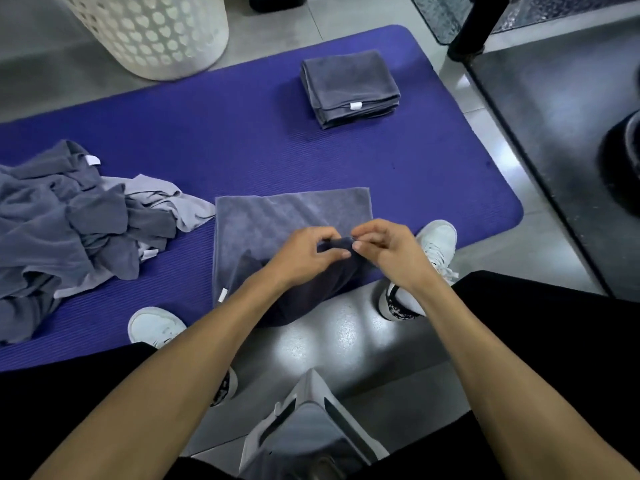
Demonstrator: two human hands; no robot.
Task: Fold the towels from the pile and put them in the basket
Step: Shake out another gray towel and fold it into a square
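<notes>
A grey towel [277,216] lies spread on the blue mat [225,140] in front of me, its near edge lifted. My left hand [304,254] and my right hand [384,247] are close together, both pinching that raised edge. A rumpled pile of grey towels [69,220] sits on the mat at the left. A stack of folded grey towels [349,88] rests on the mat's far side. The white perforated basket [152,32] stands on the floor beyond the mat at the upper left.
My white shoes [156,325] [436,242] rest at the mat's near edge, one on each side of the towel. A dark table with a black leg [474,26] stands at the right. Grey tiled floor [346,341] lies beneath me.
</notes>
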